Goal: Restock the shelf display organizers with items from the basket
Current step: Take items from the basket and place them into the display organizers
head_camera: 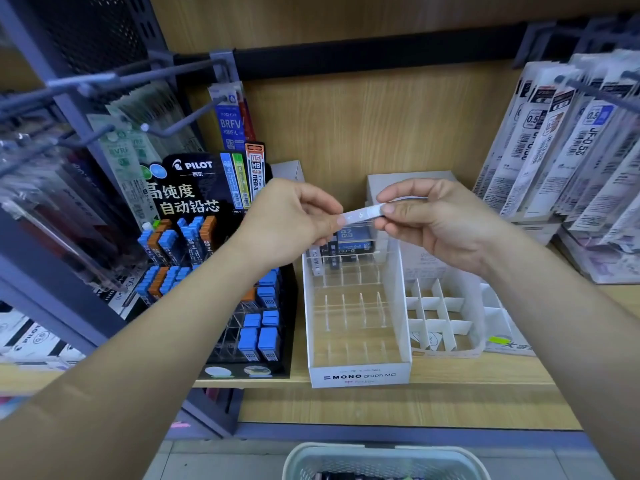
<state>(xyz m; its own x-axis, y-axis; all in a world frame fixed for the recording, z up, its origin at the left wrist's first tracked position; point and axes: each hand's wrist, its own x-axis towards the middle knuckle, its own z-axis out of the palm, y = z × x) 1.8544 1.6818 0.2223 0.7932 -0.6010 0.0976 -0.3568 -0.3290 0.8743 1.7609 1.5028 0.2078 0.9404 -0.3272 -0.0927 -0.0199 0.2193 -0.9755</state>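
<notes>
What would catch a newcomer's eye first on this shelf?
The left hand and right hand pinch a slim white pack between them at centre, above a mostly empty white MONO organizer. Left of it stands a black Pilot display with blue and orange cases; a basket peeks in at the bottom.

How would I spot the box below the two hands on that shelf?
On the wooden shelf, look between the black Pilot display and the low white grid tray. The white box there alone reads MONO graph MG on its front, with clear dividers inside.
</notes>
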